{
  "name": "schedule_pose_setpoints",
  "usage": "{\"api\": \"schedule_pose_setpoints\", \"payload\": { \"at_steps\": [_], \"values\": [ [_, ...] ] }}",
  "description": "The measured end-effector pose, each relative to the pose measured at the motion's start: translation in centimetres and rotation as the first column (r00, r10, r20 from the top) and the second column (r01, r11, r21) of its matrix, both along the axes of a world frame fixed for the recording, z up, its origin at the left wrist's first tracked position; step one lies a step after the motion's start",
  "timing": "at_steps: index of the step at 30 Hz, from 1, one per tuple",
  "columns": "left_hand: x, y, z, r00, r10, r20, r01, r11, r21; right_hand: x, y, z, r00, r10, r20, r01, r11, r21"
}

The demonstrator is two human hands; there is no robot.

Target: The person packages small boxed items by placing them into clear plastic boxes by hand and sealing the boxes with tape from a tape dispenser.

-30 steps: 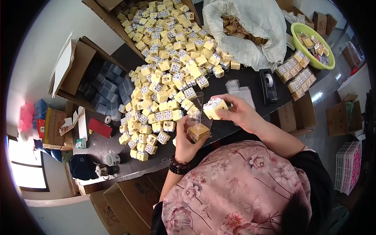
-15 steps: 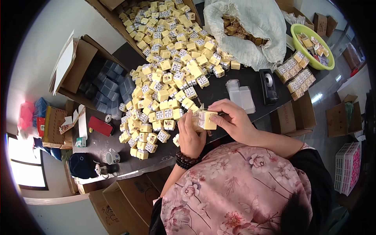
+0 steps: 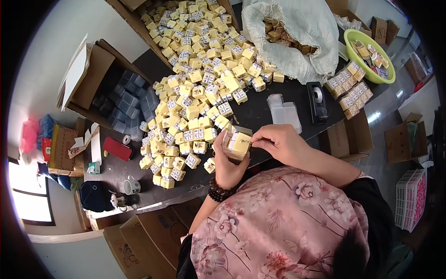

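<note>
My left hand (image 3: 227, 167) is wrapped round a clear plastic box (image 3: 232, 156) just in front of my body. Inside the box's open end sits a small yellow box (image 3: 241, 141) with a thin dark loop or mark on its face. Thumb and finger of my right hand (image 3: 282, 141) are pinched together at the right edge of the yellow box; what they grip is too small to make out. Beyond both hands spreads a large heap of small yellow boxes (image 3: 193, 111) with white patterned sides.
Clear plastic cases (image 3: 284, 114) and a black tape dispenser (image 3: 318, 103) lie to the right. Past them stand stacked patterned blocks (image 3: 356, 96) and a green basin (image 3: 392, 74). A white woven sack (image 3: 297, 14) is behind. At left are a carton (image 3: 95, 76), red phone-like object (image 3: 119, 151) and mug (image 3: 132, 185).
My right hand has slid off the yellow box's top to a pinch at its right edge. The plastic box has turned, and my left hand now cups it from below.
</note>
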State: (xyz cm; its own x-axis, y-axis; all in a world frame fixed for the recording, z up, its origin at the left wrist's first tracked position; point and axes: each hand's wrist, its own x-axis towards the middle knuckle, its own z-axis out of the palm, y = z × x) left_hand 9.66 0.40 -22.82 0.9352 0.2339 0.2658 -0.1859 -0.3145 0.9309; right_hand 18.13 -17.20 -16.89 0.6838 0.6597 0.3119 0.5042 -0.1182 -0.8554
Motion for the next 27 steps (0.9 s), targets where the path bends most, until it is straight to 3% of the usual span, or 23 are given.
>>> {"api": "schedule_pose_setpoints", "payload": {
  "at_steps": [4, 7, 9, 11, 14, 16, 18, 19, 21, 22, 25, 27],
  "values": [
    [0.1, 0.2, -0.1, 0.992, -0.123, -0.009, 0.122, 0.989, -0.088, 0.5, 0.0, 1.1, 0.999, 0.011, -0.041, -0.011, 1.000, -0.007],
    [0.0, -0.2, 1.2, 0.975, -0.194, -0.108, 0.196, 0.981, 0.006, 0.5, 0.9, 0.6, 0.999, -0.002, -0.038, 0.004, 0.998, 0.070],
    [0.1, -0.5, 1.2, 0.966, -0.246, -0.073, 0.238, 0.966, -0.102, 0.5, 1.1, -0.2, 1.000, -0.013, -0.025, 0.016, 0.994, 0.112],
    [0.0, -0.4, 1.1, 0.965, -0.247, -0.082, 0.236, 0.964, -0.126, 0.5, 1.1, -0.7, 0.978, 0.042, -0.204, -0.021, 0.994, 0.105],
    [0.1, 0.1, 0.2, 0.961, -0.265, -0.081, 0.247, 0.952, -0.183, 0.4, 0.9, -1.2, 0.998, 0.020, -0.054, -0.014, 0.996, 0.093],
    [0.1, 0.0, 0.4, 0.956, -0.285, -0.071, 0.265, 0.940, -0.215, 0.2, 0.9, -1.1, 0.998, 0.043, -0.048, -0.036, 0.990, 0.138],
    [-0.3, -0.3, 1.4, 0.908, -0.419, -0.029, 0.357, 0.806, -0.473, 0.1, 0.7, -0.8, 0.997, 0.067, -0.037, -0.059, 0.981, 0.185],
    [-0.3, -0.3, 1.2, 0.908, -0.417, -0.027, 0.356, 0.806, -0.473, 0.2, 0.6, -0.7, 0.993, 0.087, -0.078, -0.067, 0.971, 0.231],
    [-0.3, -0.4, 0.8, 0.836, -0.520, 0.172, 0.420, 0.408, -0.811, 0.5, 0.4, -1.0, 0.986, 0.112, -0.120, -0.075, 0.958, 0.276],
    [-0.3, -0.4, 0.8, 0.837, -0.519, 0.171, 0.418, 0.408, -0.812, 0.8, 0.5, -1.7, 0.987, 0.145, -0.073, -0.119, 0.952, 0.282],
    [-0.2, -0.4, 1.3, 0.845, -0.520, -0.125, 0.128, 0.423, -0.897, 0.7, 0.0, -3.0, 0.979, 0.198, -0.053, -0.180, 0.955, 0.237],
    [0.2, -0.2, 1.1, 0.836, -0.535, -0.121, 0.165, 0.454, -0.875, 0.3, 0.1, -3.6, 0.973, 0.217, -0.084, -0.198, 0.962, 0.189]
  ]
}}
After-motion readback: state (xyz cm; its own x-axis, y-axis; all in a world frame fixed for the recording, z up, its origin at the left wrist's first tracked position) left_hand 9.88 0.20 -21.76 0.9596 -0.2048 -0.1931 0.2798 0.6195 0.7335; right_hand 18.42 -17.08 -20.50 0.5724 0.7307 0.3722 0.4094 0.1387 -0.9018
